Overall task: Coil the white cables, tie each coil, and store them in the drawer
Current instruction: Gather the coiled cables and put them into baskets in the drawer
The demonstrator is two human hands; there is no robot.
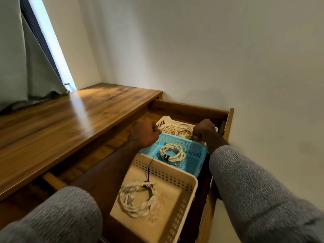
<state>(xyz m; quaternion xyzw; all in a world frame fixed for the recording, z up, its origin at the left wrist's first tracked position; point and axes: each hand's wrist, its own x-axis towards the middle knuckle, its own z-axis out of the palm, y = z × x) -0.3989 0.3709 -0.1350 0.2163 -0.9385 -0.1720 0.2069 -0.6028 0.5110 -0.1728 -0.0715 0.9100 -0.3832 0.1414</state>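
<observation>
Both hands work over the far white basket (164, 122) in the open drawer (192, 109), apart. Right hand (206, 129) pinches the third white coil (184, 129) at its dark tie, probably cinching it in place. Left hand (145, 133) is fisted at the basket edge; can't tell if it holds a tie end. Tied coil (172, 152) sits in the blue basket (192, 165); another coil (137, 199), tie trailing, lies in the near beige basket (185, 186): one per basket, so they don't tangle.

No text, label, brand, number or sign is showing legibly anywhere in this view; the beige basket (185, 188) is bearing only a faint flower pattern, not writing.
</observation>
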